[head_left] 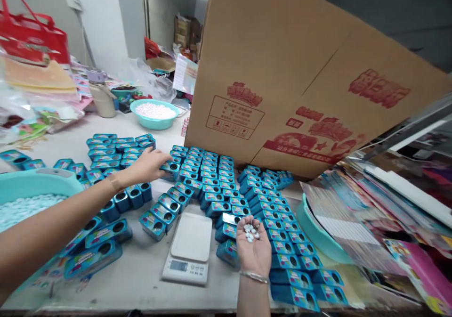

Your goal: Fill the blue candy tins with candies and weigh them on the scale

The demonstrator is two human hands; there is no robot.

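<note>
L hand (150,164): narrow tan band/patch (115,182) @ wrist, well behind fingers; blurry
R hand (254,251): slim silver-col. bangle (254,276) @ wrist, below fingers

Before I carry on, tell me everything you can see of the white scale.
The scale is a small digital one, plastic-looking, with a squarish pale plate on its far part. On the near part sit a grey display at left and small buttons at right. Digits show, but are too blurred to read surely. It lies flat on the table, slightly turned, between blue tins on either side. Neither hand touches it.
</note>
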